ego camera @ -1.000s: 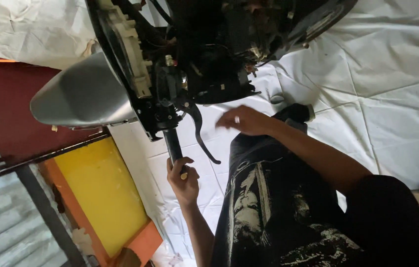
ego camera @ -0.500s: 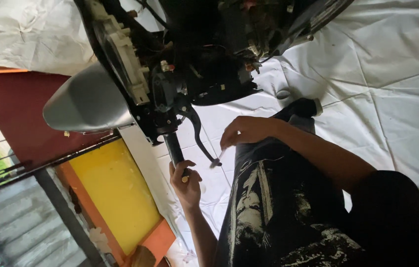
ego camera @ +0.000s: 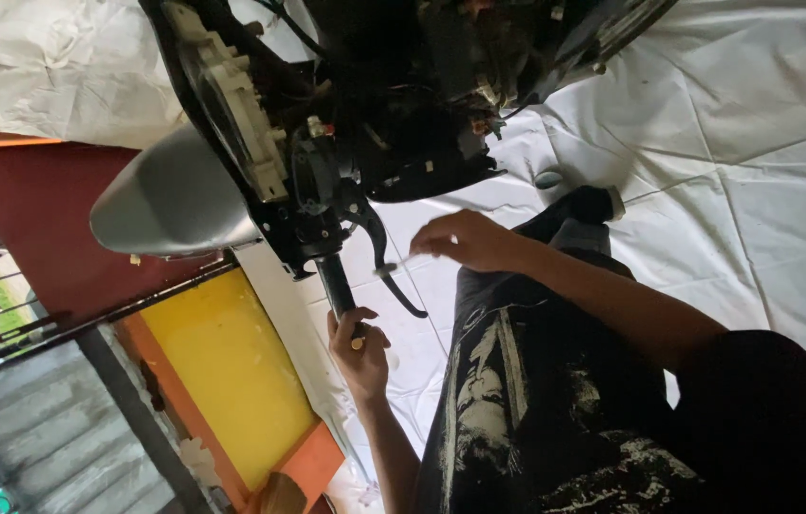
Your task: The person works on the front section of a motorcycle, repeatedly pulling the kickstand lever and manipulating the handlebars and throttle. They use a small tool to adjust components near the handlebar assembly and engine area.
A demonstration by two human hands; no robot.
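The left hand (ego camera: 362, 350) is clenched around the end of the black handlebar (ego camera: 336, 286) of a partly stripped scooter, with a small yellowish piece showing between its fingers. The handlebar juts down from the black switch housing (ego camera: 317, 181), and the curved black brake lever (ego camera: 386, 262) hangs just beside it. The right hand (ego camera: 465, 240) pinches a thin, pale, rod-like tool (ego camera: 398, 266), whose tip meets the brake lever; what kind of tool it is cannot be told. A white instrument-panel back (ego camera: 236, 114) and a grey seat (ego camera: 169, 205) sit to the left. A white sheet (ego camera: 755, 143) covers the floor beneath the person's dark trousers.
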